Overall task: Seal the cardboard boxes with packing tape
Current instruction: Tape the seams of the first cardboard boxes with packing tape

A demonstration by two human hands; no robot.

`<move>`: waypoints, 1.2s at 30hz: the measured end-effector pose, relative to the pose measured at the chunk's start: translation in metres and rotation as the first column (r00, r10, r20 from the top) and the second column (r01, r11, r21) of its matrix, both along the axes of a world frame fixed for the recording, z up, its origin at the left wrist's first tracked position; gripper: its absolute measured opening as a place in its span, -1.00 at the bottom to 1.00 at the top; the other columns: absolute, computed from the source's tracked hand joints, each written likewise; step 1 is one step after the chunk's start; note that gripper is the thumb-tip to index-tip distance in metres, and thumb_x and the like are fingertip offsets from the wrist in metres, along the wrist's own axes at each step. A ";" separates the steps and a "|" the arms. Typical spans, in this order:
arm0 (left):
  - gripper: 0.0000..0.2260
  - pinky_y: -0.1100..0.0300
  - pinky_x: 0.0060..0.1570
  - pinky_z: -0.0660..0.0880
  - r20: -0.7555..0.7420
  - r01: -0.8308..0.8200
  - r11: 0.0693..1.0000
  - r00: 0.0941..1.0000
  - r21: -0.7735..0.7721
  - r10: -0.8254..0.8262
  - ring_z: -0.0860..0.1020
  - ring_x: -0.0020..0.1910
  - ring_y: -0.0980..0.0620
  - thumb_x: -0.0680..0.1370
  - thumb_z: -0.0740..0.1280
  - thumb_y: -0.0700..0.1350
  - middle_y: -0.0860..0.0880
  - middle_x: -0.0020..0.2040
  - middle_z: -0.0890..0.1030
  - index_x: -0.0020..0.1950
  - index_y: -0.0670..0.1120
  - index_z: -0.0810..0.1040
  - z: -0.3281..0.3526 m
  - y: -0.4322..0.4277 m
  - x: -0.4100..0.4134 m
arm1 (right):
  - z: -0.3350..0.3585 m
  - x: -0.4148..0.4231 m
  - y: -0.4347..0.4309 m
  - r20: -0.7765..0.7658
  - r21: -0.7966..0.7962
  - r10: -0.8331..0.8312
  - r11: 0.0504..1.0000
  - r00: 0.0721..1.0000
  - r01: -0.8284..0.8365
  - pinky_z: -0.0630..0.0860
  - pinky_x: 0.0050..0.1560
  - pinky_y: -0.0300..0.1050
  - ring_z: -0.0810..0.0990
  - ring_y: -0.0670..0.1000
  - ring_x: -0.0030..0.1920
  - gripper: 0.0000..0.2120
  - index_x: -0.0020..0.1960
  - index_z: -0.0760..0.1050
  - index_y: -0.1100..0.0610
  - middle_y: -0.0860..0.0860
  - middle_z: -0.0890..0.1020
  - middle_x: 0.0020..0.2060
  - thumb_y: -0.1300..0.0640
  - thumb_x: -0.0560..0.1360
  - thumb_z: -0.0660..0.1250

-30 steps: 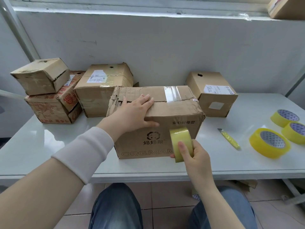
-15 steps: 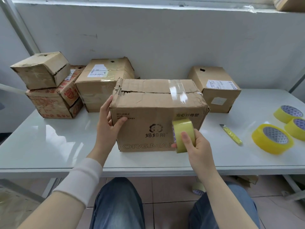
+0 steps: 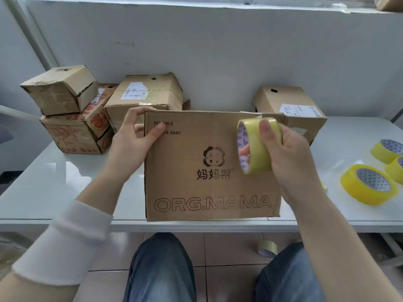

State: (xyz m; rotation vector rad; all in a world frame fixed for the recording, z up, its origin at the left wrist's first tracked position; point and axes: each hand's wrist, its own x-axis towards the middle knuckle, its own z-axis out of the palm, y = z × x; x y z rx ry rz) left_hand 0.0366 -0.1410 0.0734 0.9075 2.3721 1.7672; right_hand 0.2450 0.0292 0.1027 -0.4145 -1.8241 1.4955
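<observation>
The printed box [image 3: 185, 184] keeps its top face out of sight, and the left hand [image 3: 135, 140] covers part of its lettering. The right hand [image 3: 292, 153] hides part of the held tape roll [image 3: 255, 147]; the far tape roll [image 3: 387, 150] and middle tape roll [image 3: 397, 171] are clipped by the right edge.

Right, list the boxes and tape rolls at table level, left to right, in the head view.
stack of two boxes → labelled box → ORG.MAMA box → held tape roll → back-right box → three loose tape rolls
</observation>
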 end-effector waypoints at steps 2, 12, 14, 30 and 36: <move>-0.53 -0.09 0.02 0.56 0.175 0.021 0.993 0.985 -0.112 -0.001 0.61 0.01 -0.08 0.42 0.33 0.28 -0.12 0.10 0.60 0.27 0.16 0.33 0.005 0.006 -0.010 | 0.007 -0.016 0.011 -0.011 -0.061 -0.007 0.998 1.000 0.007 0.52 -0.48 -0.27 0.60 -0.11 -0.48 -0.58 -0.11 0.50 0.16 -0.04 0.67 -0.43 -0.21 0.46 0.19; -0.01 -0.22 0.40 -0.35 -0.270 0.115 0.446 0.654 -0.888 -0.707 -0.38 0.47 0.01 0.24 -0.17 0.59 -0.01 0.53 -0.27 0.55 0.09 -0.15 -0.023 0.045 0.044 | -0.047 -0.090 0.061 0.093 0.029 -0.099 0.995 0.991 0.097 0.54 0.07 0.05 0.66 -0.02 -0.08 -0.77 -0.07 0.46 -0.03 -0.10 0.70 -0.24 -0.18 0.45 0.28; -0.12 -0.22 0.45 -0.24 -0.278 0.096 0.439 0.650 -0.893 -0.707 -0.26 0.51 0.05 0.32 -0.16 0.52 0.05 0.55 -0.20 0.55 0.11 -0.12 -0.026 0.055 0.046 | -0.053 -0.096 0.068 0.134 0.026 -0.109 0.994 0.985 0.106 0.53 0.10 0.09 0.64 -0.02 -0.05 -0.82 -0.08 0.46 -0.05 -0.11 0.69 -0.23 -0.14 0.47 0.27; -0.46 -0.23 0.44 -0.07 -0.323 0.038 0.499 0.719 -0.866 -0.615 -0.09 0.53 0.10 0.57 -0.04 0.25 0.12 0.56 -0.05 0.53 0.15 0.00 -0.027 0.071 0.046 | -0.032 -0.058 0.039 0.188 0.070 -0.079 0.995 0.979 0.067 0.54 -0.12 -0.23 0.66 -0.14 -0.21 -0.79 0.02 0.46 0.09 0.00 0.70 -0.22 -0.02 0.50 0.33; -0.48 -0.27 0.43 -0.10 -0.304 0.061 0.510 0.739 -0.858 -0.601 -0.09 0.53 0.08 0.59 -0.02 0.23 0.12 0.56 -0.04 0.53 0.15 0.01 -0.028 0.071 0.047 | -0.030 -0.024 0.019 0.109 0.042 -0.048 0.998 0.993 0.044 0.59 -0.11 -0.20 0.66 -0.09 -0.10 -0.73 -0.10 0.56 -0.04 -0.07 0.71 -0.18 -0.22 0.44 0.26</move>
